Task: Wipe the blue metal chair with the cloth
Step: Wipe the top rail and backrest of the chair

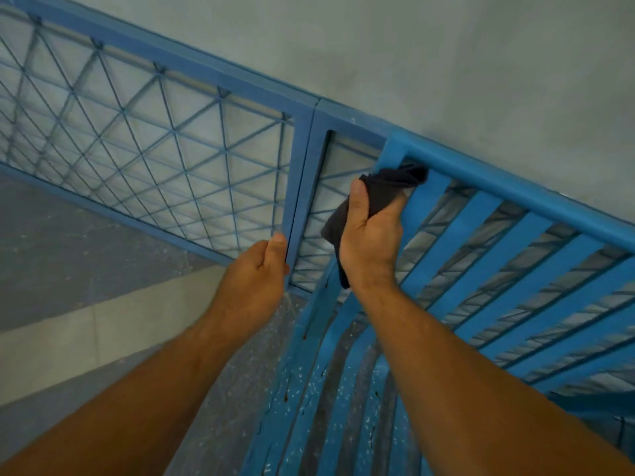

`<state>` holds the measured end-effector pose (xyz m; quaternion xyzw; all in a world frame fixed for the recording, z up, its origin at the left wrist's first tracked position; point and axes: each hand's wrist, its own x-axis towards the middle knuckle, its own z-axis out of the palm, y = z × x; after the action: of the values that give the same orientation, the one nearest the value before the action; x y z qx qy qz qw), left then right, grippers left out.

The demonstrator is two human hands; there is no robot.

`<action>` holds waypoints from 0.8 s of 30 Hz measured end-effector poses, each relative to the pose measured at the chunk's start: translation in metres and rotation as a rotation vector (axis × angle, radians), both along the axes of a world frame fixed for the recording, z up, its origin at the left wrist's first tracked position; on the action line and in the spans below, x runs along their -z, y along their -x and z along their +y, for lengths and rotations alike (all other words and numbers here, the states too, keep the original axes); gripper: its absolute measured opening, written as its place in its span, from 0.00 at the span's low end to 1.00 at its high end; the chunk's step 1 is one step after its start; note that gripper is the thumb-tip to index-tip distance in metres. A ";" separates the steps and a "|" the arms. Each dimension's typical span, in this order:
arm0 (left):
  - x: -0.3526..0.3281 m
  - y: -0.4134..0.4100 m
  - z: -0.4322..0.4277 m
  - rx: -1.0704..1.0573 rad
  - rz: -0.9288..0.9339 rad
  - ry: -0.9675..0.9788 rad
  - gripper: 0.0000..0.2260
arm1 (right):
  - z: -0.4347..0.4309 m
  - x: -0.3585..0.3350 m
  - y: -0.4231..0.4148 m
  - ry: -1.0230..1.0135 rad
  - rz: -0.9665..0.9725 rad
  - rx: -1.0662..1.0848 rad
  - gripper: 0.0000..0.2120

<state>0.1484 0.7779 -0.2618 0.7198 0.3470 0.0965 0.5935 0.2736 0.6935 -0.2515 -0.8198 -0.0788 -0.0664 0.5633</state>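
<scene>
the right hand (369, 235) is closed in a fist around a dark grey crumpled cloth (391, 187). the thumb lies on the near side of the cloth and the fingers are wrapped over its far side. one bunch of the cloth comes out of the fist toward 1 o'clock and is pressed on the first flat slat, just under the top rail, at the upper left corner of the backrest of the blue slatted metal chair (498, 182). another end of the cloth hangs out of the fist toward 7 o'clock, beside the wrist.

the chair fills the picture from 3 o'clock to 6 o'clock. its backrest slats run parallel at the right of the hand. its curved seat slats lie under the right forearm at 6 o'clock and carry small white specks and some dark drip marks.

the left hand (256, 269) is at 8 o'clock from the right hand, near it but apart. its fingers are curled round a blue upright metal post (297, 187), with the thumb laid along the edge of the post. this post is part of a blue metal railing with diamond wire mesh (154, 55), which runs from 10 o'clock to just behind the chair.

beyond the railing, from 12 to 2 o'clock, is a plain grey surface (446, 63). at 8 o'clock is a grey speckled floor (51, 242) with a pale strip (68, 341) across it.
</scene>
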 end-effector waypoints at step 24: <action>0.002 0.003 -0.022 0.586 0.364 -0.125 0.14 | -0.036 0.000 -0.019 0.250 0.127 -0.323 0.17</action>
<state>0.1453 0.7558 -0.2634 0.8292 0.2190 -0.1868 0.4792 0.2930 0.6577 -0.2517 -0.8626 -0.1812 0.0871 0.4642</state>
